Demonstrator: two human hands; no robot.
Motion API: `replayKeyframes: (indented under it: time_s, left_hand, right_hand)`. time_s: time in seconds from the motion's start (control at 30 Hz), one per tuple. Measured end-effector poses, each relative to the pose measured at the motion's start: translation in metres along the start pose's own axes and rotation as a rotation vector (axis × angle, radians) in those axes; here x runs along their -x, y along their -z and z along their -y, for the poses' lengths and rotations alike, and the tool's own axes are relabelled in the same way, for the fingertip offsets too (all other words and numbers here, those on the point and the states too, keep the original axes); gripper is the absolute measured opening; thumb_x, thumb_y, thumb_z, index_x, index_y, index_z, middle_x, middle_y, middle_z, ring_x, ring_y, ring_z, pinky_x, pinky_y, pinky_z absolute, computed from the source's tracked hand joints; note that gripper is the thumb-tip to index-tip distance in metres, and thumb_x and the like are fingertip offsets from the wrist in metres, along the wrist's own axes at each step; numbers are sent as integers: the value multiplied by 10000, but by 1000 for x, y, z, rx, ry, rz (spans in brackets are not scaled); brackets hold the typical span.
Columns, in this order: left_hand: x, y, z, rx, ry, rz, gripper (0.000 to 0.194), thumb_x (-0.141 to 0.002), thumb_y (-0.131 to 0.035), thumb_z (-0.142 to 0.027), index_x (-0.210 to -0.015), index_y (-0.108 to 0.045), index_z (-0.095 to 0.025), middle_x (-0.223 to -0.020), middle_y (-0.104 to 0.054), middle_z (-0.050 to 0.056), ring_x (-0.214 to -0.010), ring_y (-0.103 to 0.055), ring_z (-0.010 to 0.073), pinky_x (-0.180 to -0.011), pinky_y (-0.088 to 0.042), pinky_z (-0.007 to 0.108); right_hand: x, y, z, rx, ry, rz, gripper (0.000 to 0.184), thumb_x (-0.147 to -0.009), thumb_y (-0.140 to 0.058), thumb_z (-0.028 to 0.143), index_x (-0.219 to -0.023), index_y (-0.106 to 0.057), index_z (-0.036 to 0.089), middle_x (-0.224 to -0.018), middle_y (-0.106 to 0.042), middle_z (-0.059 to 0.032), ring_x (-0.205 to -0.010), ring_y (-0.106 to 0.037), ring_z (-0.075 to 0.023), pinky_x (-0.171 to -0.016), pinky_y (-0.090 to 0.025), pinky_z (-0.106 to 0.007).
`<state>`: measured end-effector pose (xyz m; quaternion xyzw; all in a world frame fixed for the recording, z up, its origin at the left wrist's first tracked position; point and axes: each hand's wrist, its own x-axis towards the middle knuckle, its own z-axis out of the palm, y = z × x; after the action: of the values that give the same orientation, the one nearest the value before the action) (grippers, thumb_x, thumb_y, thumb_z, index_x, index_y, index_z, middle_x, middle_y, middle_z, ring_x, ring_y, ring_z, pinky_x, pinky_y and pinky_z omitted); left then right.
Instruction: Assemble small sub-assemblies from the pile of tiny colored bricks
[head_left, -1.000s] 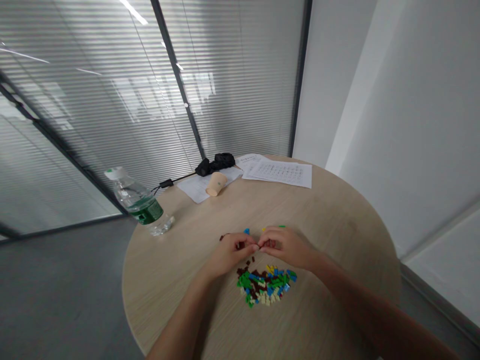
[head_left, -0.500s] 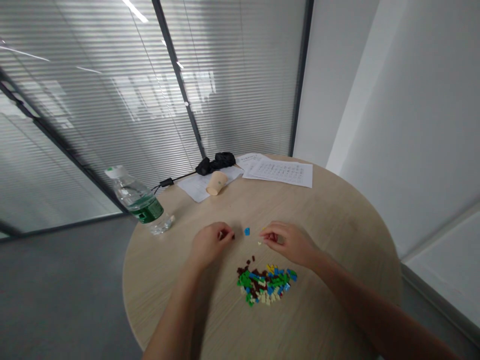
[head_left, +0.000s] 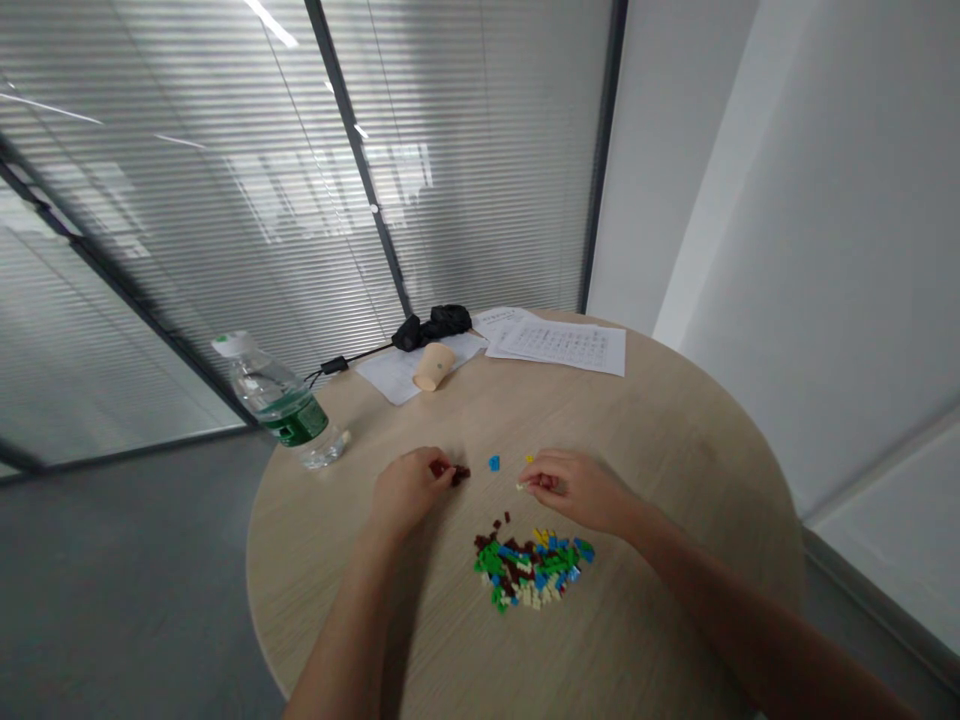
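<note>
A pile of small toy bricks (head_left: 531, 571) in green, brown, blue, cream and yellow lies on the round wooden table (head_left: 675, 450). My left hand (head_left: 405, 490) rests on the table left of the pile, fingers pinched on dark brown bricks (head_left: 459, 472). My right hand (head_left: 574, 488) lies above the pile, fingers curled, pinching a small cream brick (head_left: 520, 486). A lone blue brick (head_left: 493, 462) and a yellow brick (head_left: 529, 459) sit between the two hands.
A water bottle (head_left: 279, 402) with a green label stands at the table's left edge. A tipped paper cup (head_left: 433, 367), printed sheets (head_left: 559, 345), a black bundle (head_left: 431, 325) and a cable lie at the far side. Glass walls with blinds stand behind.
My hands, pinched together over the pile a second ago, have drawn apart. The left went left with brown bricks; the right stayed near the cream brick.
</note>
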<state>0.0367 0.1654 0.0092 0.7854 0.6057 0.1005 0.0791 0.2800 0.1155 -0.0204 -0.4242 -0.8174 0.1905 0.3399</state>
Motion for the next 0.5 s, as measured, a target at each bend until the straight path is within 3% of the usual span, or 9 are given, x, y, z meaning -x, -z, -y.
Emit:
replayKeyframes:
  time_s: [0.5]
  left_hand:
    - [0, 2, -1, -20, -24, 30, 122, -771, -561, -260, -818, -666, -217, -857, -686, 37, -766, -597, 181, -600, -351, 241]
  right_hand:
    - [1, 1, 1, 36, -4, 20, 142, -834, -550, 179, -898, -676, 184, -787, -654, -28, -682, -583, -120, -648, -445, -218]
